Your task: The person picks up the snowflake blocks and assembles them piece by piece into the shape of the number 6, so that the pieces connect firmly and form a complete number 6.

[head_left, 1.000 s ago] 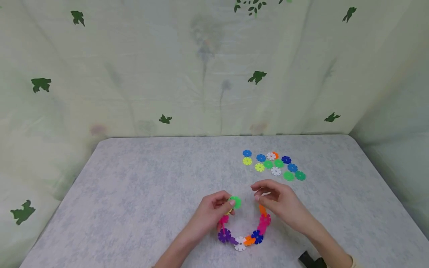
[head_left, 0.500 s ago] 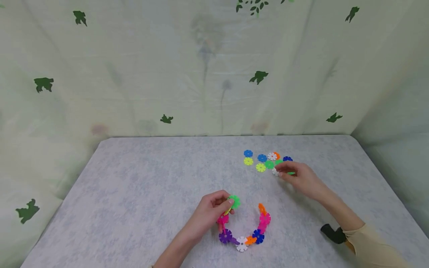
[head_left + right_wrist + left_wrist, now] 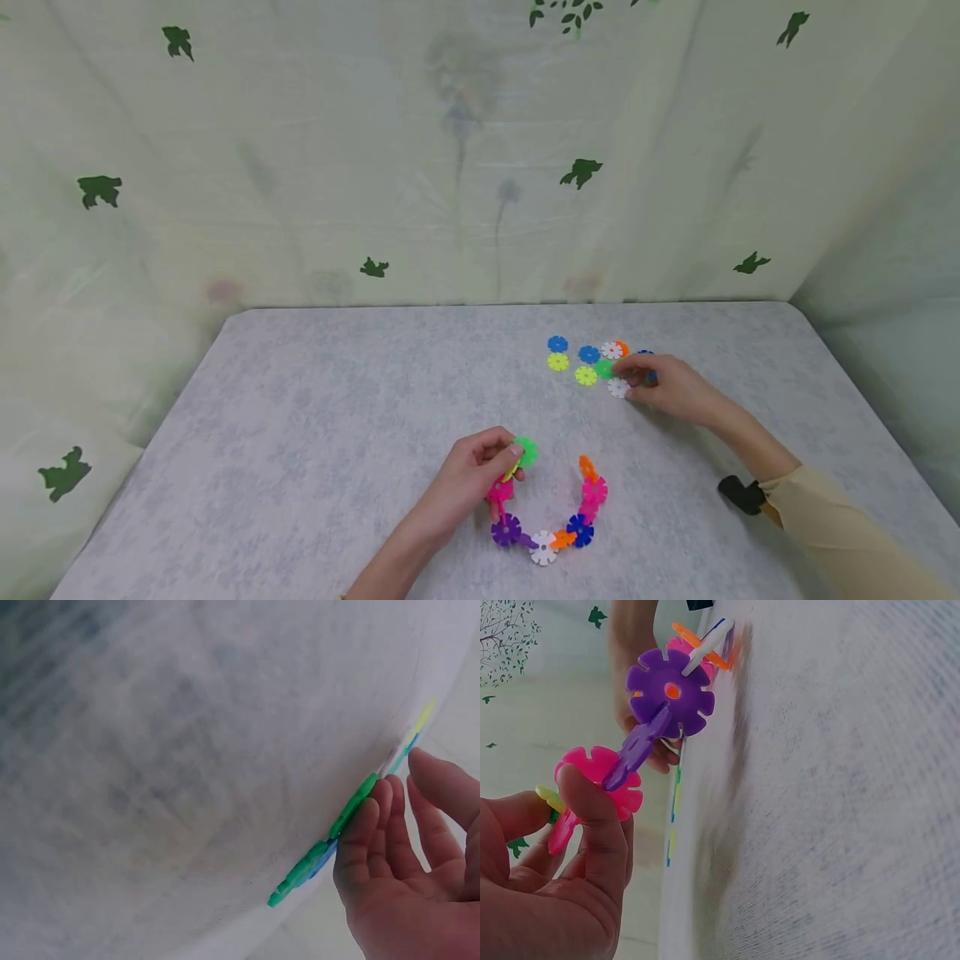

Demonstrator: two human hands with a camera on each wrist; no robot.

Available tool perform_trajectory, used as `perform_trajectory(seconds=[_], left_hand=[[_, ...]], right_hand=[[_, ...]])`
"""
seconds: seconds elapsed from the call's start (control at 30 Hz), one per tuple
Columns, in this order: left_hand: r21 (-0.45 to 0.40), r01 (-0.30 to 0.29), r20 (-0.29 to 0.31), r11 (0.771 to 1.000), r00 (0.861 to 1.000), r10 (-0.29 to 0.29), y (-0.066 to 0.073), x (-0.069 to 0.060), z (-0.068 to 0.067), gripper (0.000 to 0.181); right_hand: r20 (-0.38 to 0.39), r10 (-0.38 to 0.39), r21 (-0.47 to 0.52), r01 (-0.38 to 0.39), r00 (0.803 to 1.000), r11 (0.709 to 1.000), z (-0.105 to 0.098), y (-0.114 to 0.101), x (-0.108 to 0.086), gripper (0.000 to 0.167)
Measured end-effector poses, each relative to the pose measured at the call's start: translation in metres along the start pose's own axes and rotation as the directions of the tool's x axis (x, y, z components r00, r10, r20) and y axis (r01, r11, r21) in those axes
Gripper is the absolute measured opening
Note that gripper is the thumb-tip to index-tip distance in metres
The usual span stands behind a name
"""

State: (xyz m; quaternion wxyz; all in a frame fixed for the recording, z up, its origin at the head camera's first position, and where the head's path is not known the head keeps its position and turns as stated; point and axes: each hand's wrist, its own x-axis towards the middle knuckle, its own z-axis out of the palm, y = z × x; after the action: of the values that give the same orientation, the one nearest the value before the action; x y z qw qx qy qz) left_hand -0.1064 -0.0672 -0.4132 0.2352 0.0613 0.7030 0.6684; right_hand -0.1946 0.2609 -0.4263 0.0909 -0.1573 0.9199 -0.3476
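My left hand point(image 3: 480, 467) pinches one end of a chain of interlocking notched plastic discs, by its light green disc point(image 3: 527, 452) and yellow one. In the left wrist view, the pink disc point(image 3: 626, 791) and purple disc point(image 3: 671, 691) of that chain extend from the fingers. The chain curves in a U over the table, ending at an orange disc point(image 3: 587, 467). My right hand point(image 3: 671, 387) reaches among loose discs at the back right, beside a white disc point(image 3: 618, 388) and a green disc point(image 3: 604, 369). Its fingers are bent with the thumb apart; nothing shows held between them.
Loose blue discs point(image 3: 557, 343) and yellow discs point(image 3: 558, 362) lie left of my right hand. Other discs are partly hidden beneath it. A patterned curtain point(image 3: 465, 150) hangs behind the grey table point(image 3: 337, 417). A black strap piece point(image 3: 741, 495) is at the right wrist.
My right hand has moved from beside the chain's orange end to the loose discs at the back right, then slightly farther back. The left hand keeps its grip almost in place.
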Motion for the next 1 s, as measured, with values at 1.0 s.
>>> perform_trajectory(seconds=[1.0], left_hand=[[-0.004, 0.007, 0.0, 1.0, 1.0, -0.007, -0.002, 0.0, -0.001, 0.023]], right_hand=[[-0.002, 0.009, -0.049, -0.009, 1.0, 0.999, -0.001, -0.012, -0.002, 0.014]])
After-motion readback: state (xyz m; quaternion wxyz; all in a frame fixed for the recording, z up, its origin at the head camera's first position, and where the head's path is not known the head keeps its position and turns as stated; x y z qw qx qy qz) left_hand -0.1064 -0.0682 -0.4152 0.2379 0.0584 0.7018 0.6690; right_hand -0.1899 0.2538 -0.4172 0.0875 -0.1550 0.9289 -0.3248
